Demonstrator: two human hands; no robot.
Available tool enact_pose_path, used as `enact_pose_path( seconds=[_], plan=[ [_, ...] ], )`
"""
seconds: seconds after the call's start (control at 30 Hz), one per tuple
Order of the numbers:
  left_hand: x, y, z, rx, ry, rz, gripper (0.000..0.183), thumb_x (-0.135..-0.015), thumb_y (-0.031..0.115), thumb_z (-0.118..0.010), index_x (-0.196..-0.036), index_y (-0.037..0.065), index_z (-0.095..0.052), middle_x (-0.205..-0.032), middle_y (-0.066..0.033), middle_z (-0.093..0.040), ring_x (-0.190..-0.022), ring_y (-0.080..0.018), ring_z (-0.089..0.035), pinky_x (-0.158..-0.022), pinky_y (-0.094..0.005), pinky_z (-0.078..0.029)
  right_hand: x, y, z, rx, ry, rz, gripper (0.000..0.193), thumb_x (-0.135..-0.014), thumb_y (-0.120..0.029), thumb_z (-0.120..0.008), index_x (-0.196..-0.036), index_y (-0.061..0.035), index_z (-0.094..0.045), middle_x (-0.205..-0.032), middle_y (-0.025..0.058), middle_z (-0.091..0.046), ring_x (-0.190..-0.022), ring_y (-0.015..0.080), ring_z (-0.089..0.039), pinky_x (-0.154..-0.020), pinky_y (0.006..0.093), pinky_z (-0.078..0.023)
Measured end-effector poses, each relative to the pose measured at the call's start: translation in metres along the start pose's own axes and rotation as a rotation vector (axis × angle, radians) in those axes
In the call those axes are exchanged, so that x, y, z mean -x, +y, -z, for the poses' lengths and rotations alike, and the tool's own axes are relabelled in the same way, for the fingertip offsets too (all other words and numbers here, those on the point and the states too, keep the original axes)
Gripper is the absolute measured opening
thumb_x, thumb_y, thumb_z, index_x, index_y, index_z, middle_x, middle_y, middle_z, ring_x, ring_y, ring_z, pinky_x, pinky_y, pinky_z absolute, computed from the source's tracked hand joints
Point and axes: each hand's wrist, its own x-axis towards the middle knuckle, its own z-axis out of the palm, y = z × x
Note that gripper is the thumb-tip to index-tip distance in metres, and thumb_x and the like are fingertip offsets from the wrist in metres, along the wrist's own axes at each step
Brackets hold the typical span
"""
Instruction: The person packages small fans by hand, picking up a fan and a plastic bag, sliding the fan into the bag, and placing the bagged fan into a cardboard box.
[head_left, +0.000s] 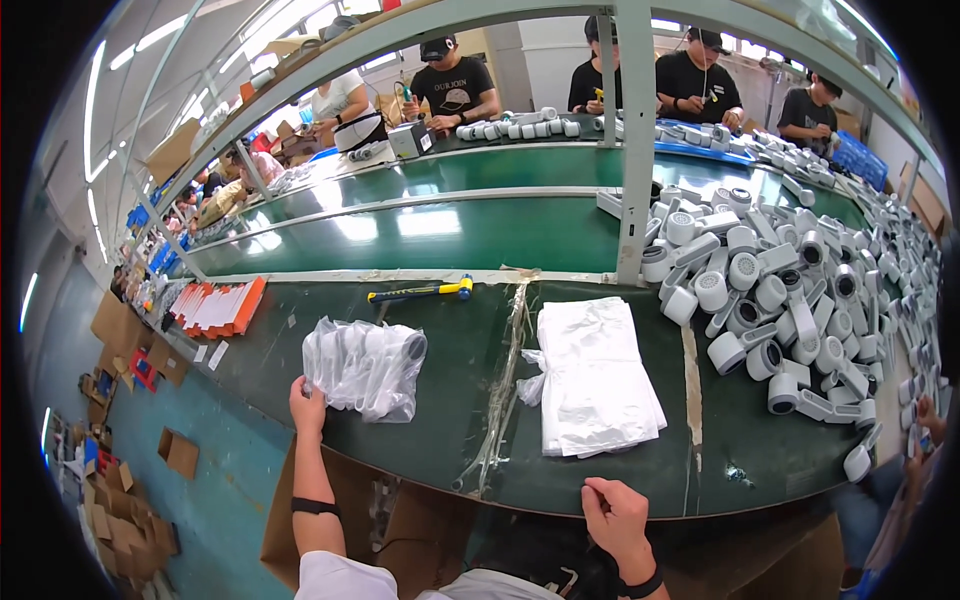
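Several grey-white parts lie side by side in clear plastic bags (365, 370), left of the middle of the dark green worktop. My left hand (308, 405) is at the near left edge of that row, its curled fingers touching the plastic. My right hand (615, 515) hovers at the front edge of the worktop with the fingers curled in and nothing visible in them. Just beyond it lies a flat stack of white plastic bags (595, 380), a crumpled bit sticking out on its left side.
A large heap of grey shower-head-like parts (790, 300) covers the right side. A yellow-and-black hammer (420, 291) lies behind the bagged row, orange-and-white cards (220, 303) at far left. A metal post (633, 150) rises before the green conveyor (420, 225); several people work beyond.
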Motion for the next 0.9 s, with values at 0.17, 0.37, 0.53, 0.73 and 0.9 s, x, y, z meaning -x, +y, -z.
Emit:
enact_pose_path(
  seconds=[0.17, 0.37, 0.53, 0.73, 0.9],
  plan=[
    [0.014, 0.006, -0.009, 0.060, 0.021, -0.057, 0.036, -0.090, 0.015, -0.065, -0.120, -0.003, -0.062, -0.109, -0.0146, -0.068, -0.088, -0.0217, -0.066, -0.078, -0.0336, -0.052, 0.000, 0.004, 0.002, 0.035, -0.001, -0.005, 0.009, -0.083, -0.003, -0.072, -0.091, 0.0003, -0.070, -0.069, 0.0084, -0.064, -0.052, 0.0119, -0.057, -0.048, 0.0241, -0.043],
    [0.017, -0.004, 0.009, 0.074, 0.095, 0.011, 0.026, -0.091, 0.016, -0.065, -0.109, -0.002, -0.068, -0.111, -0.0152, -0.067, -0.092, -0.0217, -0.065, -0.079, -0.0325, -0.051, 0.002, -0.001, 0.000, 0.031, -0.008, 0.005, 0.008, -0.083, -0.003, -0.072, -0.091, 0.0000, -0.070, -0.069, 0.0080, -0.064, -0.051, 0.0117, -0.056, -0.048, 0.0242, -0.043],
    [0.047, 0.045, -0.001, -0.172, 0.426, -0.477, 0.023, -0.092, 0.010, -0.063, -0.111, -0.001, -0.066, -0.117, -0.0161, -0.062, -0.094, -0.0243, -0.063, -0.074, -0.0318, -0.050, 0.004, 0.002, -0.001, 0.068, 0.027, -0.017, 0.009, -0.082, -0.003, -0.072, -0.091, -0.0027, -0.069, -0.069, 0.0079, -0.064, -0.051, 0.0173, -0.057, -0.048, 0.0280, -0.044],
    [0.159, 0.139, -0.021, 0.278, -0.096, -0.683, 0.016, -0.088, -0.002, -0.064, -0.104, -0.002, -0.063, -0.109, -0.0155, -0.062, -0.085, -0.0231, -0.059, -0.074, -0.0295, -0.049, 0.002, -0.002, 0.004, -0.001, 0.040, -0.031, 0.008, -0.083, -0.004, -0.073, -0.091, -0.0027, -0.071, -0.070, 0.0071, -0.065, -0.052, 0.0152, -0.059, -0.050, 0.0266, -0.046],
    [0.209, 0.142, -0.059, 0.481, -0.517, -0.534, 0.014, -0.090, -0.002, -0.062, -0.103, 0.000, -0.064, -0.111, -0.0104, -0.061, -0.090, -0.0152, -0.058, -0.077, -0.0257, -0.048, 0.004, -0.007, 0.063, 0.000, 0.210, -0.162, 0.010, -0.085, -0.004, -0.071, -0.095, -0.0017, -0.072, -0.077, 0.0072, -0.069, -0.062, 0.0084, -0.062, -0.056, 0.0228, -0.050]
  ],
)
